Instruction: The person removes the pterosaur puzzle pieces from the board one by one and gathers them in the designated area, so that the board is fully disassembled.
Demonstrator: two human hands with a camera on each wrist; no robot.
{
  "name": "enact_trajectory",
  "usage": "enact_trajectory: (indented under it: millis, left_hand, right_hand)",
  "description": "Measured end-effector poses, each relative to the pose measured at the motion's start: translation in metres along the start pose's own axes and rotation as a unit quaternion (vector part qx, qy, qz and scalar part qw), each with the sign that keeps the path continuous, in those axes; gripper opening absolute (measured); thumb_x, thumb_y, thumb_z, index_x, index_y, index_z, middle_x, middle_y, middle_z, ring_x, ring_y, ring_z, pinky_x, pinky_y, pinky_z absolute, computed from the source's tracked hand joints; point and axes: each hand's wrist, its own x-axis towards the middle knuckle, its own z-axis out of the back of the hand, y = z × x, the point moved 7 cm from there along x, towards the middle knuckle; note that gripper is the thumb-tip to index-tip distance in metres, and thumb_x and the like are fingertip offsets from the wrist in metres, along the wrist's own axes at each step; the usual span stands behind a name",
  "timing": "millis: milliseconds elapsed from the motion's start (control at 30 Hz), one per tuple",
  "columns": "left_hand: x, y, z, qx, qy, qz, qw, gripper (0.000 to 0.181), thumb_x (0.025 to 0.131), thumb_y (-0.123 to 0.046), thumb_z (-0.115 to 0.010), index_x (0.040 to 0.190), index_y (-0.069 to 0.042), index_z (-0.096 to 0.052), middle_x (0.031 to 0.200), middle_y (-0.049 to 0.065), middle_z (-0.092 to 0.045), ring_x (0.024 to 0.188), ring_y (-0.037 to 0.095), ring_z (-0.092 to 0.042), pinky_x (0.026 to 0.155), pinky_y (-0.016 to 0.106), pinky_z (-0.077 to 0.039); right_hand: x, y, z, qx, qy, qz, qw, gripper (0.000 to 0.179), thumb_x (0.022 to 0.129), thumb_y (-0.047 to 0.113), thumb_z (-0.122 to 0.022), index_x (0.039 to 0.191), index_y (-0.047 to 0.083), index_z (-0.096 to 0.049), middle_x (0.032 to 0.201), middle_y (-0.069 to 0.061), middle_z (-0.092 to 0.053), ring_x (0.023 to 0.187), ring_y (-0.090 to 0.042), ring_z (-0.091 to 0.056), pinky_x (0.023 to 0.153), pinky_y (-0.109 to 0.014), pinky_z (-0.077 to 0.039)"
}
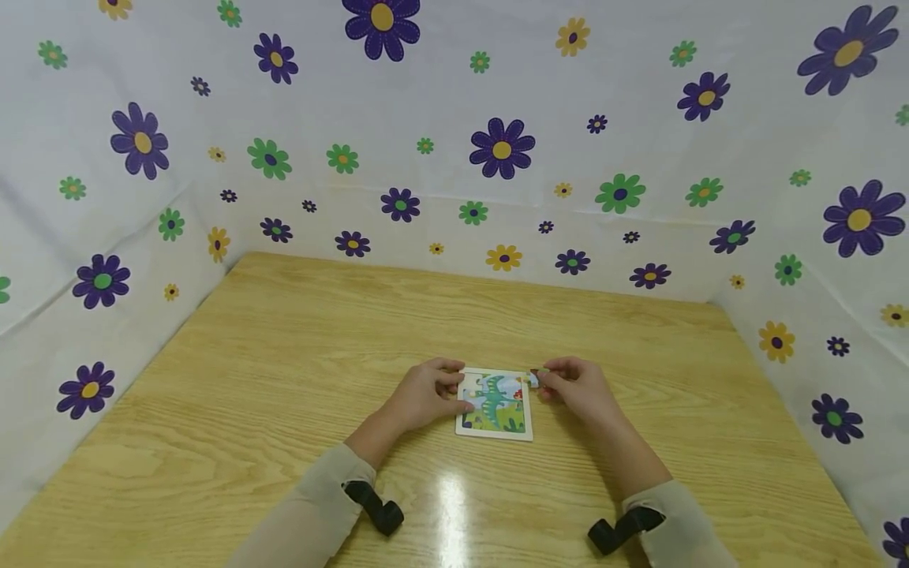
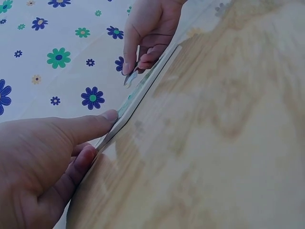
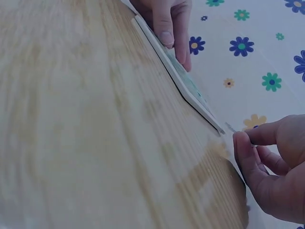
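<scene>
A square jigsaw puzzle (image 1: 529, 428) with a pale frame lies flat on the table, showing a green dinosaur picture. Its upper left part looks pale and bare, partly covered by fingers. My left hand (image 1: 424, 397) grips the left edge of the puzzle, its thumb (image 2: 97, 125) on top and a finger at the side of the frame. Just off the upper right corner, my right hand (image 1: 578, 388) pinches a small puzzle piece (image 1: 533, 379) between thumb and fingertips. In the right wrist view the piece (image 3: 230, 127) shows as a thin edge near the frame's corner.
The wood-grain table (image 1: 319, 331) spreads around the puzzle on all sides. White cloth walls (image 1: 426, 95) printed with flowers stand behind it and at both sides. Black straps (image 1: 372, 507) circle both sleeves, with loose ends hanging near the tabletop.
</scene>
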Motion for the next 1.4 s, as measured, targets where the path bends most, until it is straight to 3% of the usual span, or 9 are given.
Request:
enact_trajectory:
  millis: [267,700,867,1400]
  left_hand:
    - [0.000,-0.001,-0.001,0.011,0.008,0.007,0.9999,0.053,0.083,-0.022,-0.084,0.126,0.002,-0.068,0.142,0.010,-0.057,0.091,0.011,-0.062,0.076,0.022,-0.053]
    - [-0.002,-0.005,0.001,0.005,0.006,0.010,0.9999,0.051,0.083,-0.021,-0.083,0.126,0.003,-0.067,0.143,0.010,-0.056,0.094,0.014,-0.064,0.078,0.023,-0.054]
    - [-0.002,-0.004,0.000,0.002,0.007,0.009,0.9999,0.052,0.083,-0.022,-0.084,0.126,0.003,-0.067,0.144,0.009,-0.056,0.093,0.013,-0.064,0.078,0.024,-0.054]
    - [-0.002,-0.002,0.000,0.011,0.010,0.002,0.9999,0.053,0.083,-0.024,-0.083,0.125,0.004,-0.067,0.144,0.009,-0.055,0.089,0.011,-0.062,0.075,0.022,-0.053]
  right_hand:
    - [0.001,-0.004,0.006,-0.008,-0.022,-0.005,0.9997,0.028,0.097,0.009,-0.065,0.119,-0.009,-0.060,0.092,-0.008,-0.065,0.070,-0.008,-0.064,0.064,-0.020,-0.055]
    - [-0.001,0.003,0.006,-0.097,-0.054,0.050,0.9925,0.026,0.089,0.008,-0.075,0.108,-0.008,-0.065,0.089,-0.013,-0.067,0.064,-0.007,-0.063,0.059,-0.019,-0.054]
    - [-0.002,0.002,0.007,-0.125,-0.061,0.046,0.9892,0.024,0.089,0.011,-0.076,0.106,-0.004,-0.066,0.089,-0.012,-0.068,0.064,-0.008,-0.063,0.059,-0.020,-0.052]
    - [-0.004,0.009,0.004,-0.112,-0.049,0.045,0.9914,0.026,0.094,0.016,-0.070,0.112,-0.002,-0.067,0.097,-0.012,-0.064,0.071,-0.010,-0.065,0.063,-0.022,-0.055]
